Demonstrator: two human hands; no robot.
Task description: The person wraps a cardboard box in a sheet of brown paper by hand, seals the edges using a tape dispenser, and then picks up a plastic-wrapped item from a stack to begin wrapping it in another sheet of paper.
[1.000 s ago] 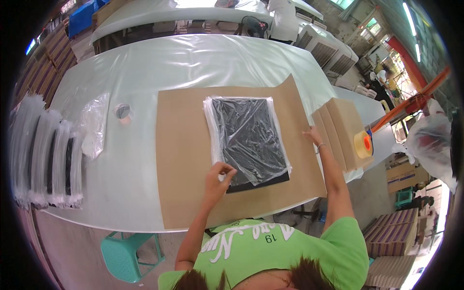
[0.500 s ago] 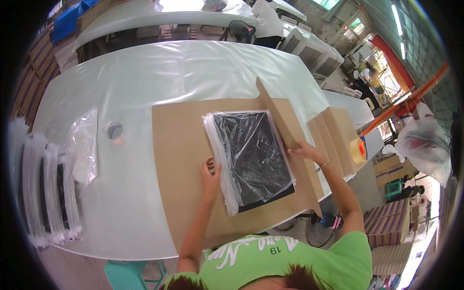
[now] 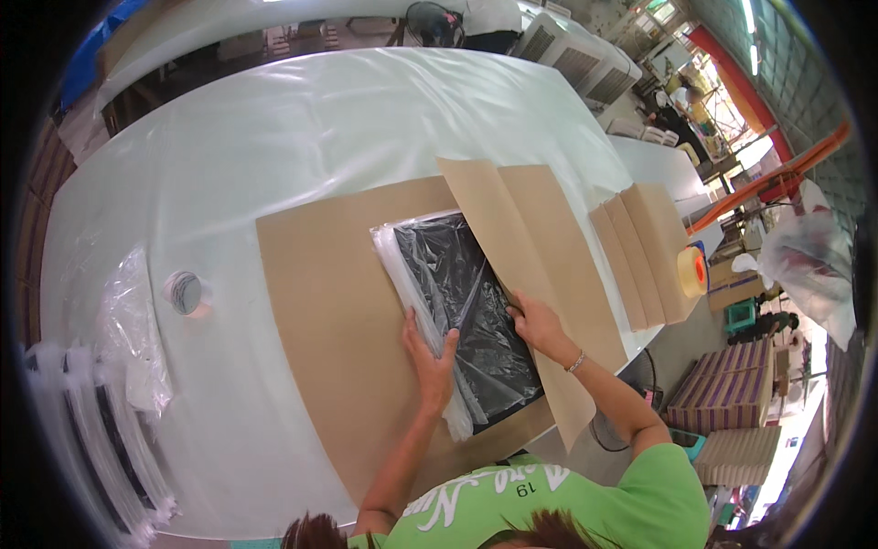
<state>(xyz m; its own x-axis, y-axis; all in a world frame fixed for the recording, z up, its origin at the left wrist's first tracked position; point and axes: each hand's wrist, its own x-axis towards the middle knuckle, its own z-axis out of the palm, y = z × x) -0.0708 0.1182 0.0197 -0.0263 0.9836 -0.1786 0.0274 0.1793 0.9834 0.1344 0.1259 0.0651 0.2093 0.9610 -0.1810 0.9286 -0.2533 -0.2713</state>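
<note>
A flat black item in clear plastic wrap (image 3: 489, 352) lies on a large sheet of brown paper (image 3: 315, 293). Along the wrapped item's left side, my left hand (image 3: 432, 366) rests on the bunched plastic with thumb and fingers apart. My right hand (image 3: 544, 329) grips the edge of the paper's right flap, which is bent leftward and covers part of the item's right side. The fingertips under the flap are partly hidden.
On the white-covered table (image 3: 219, 412) are a tape roll (image 3: 186, 293) and a clear plastic bag (image 3: 134, 339). More plastic-wrapped items (image 3: 101, 448) stand at the left edge. Folded brown cardboard (image 3: 645, 256) carries a yellow tape roll (image 3: 692, 272) at the right. A fan (image 3: 433, 25) stands beyond.
My right hand has brought the paper flap leftward and down over the wrapped item's right side. My left hand has moved onto the plastic. The whole view has shifted.
</note>
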